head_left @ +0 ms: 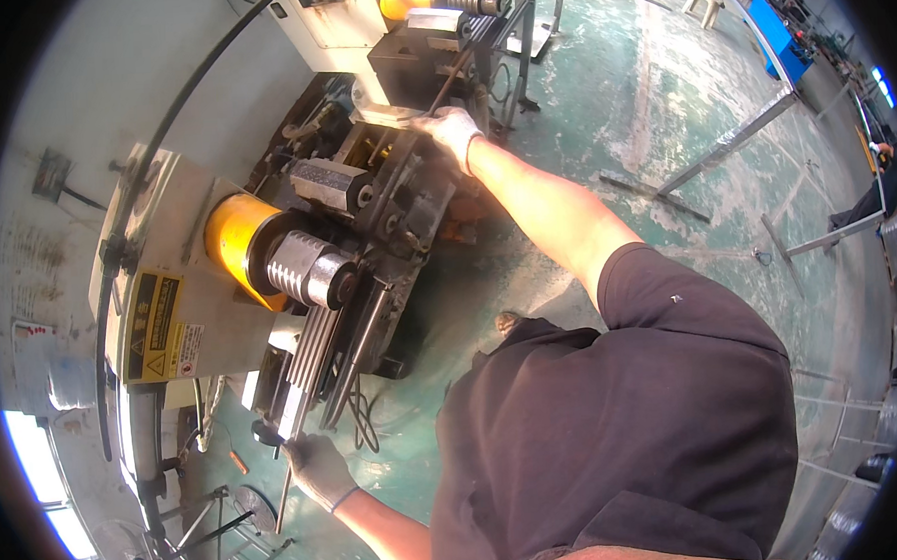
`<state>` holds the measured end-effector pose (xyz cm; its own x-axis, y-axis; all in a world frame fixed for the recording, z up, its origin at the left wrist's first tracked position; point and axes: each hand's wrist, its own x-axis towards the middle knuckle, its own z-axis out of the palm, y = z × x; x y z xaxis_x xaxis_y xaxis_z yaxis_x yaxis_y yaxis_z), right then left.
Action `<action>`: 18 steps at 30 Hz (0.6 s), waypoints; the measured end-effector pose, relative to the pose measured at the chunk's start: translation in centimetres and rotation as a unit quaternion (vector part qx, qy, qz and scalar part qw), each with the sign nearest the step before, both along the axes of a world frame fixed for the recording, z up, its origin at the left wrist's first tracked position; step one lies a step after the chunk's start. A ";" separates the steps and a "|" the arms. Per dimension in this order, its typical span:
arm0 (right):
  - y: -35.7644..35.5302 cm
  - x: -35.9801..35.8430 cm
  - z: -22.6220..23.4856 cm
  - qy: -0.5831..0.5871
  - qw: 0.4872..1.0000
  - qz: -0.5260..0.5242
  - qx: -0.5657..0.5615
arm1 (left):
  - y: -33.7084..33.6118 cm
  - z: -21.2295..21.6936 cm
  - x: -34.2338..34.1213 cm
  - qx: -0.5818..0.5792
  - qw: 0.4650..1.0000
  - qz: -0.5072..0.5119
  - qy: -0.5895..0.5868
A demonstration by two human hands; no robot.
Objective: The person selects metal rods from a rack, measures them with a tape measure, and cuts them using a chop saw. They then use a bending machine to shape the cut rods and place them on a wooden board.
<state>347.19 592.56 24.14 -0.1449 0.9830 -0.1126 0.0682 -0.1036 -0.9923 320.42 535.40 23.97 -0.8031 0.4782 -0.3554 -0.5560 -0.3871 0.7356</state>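
Observation:
My left hand (322, 471), in a pale work glove, is at the near end of the long metal bars (294, 407) on the machine, beside a black knob (266, 432). Its fingers look closed there, next to a thin rod (284, 497), but their grip is partly hidden. My right hand (450, 133), also gloved, reaches to the machine's far side. Its fingers curl at the end of a pale flat bar (386, 115), close to a slanting dark rod (452, 80); what they grip is unclear. Between my hands are a ridged metal roller (303, 264) in a yellow collar (239, 244) and a faceted metal block (330, 185).
The pale machine housing (210, 330) bears a yellow and black warning label (155, 326). A second similar machine (347, 29) stands farther off. Loose cable (365, 424) lies on the green floor. A metal frame (728, 148) and a stool (703, 4) are to the right.

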 end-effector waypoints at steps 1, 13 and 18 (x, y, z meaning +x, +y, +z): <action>-0.4 0.0 0.4 -0.002 1.000 -0.010 -0.007 | 0.1 0.1 0.1 0.008 1.000 -0.015 0.004; -4.0 -0.8 0.8 -0.060 0.998 -0.022 -0.013 | -3.1 -9.6 -8.0 0.049 0.995 -0.078 0.026; -3.9 -2.7 2.2 -0.184 0.982 0.015 0.034 | -1.3 -5.4 -5.3 -0.026 0.999 -0.015 0.033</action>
<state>344.44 588.63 26.30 -0.1366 0.9858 -0.0975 0.4251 -0.0305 -0.9047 315.15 534.07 18.57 -0.8107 0.4858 -0.3267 -0.5167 -0.3315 0.7894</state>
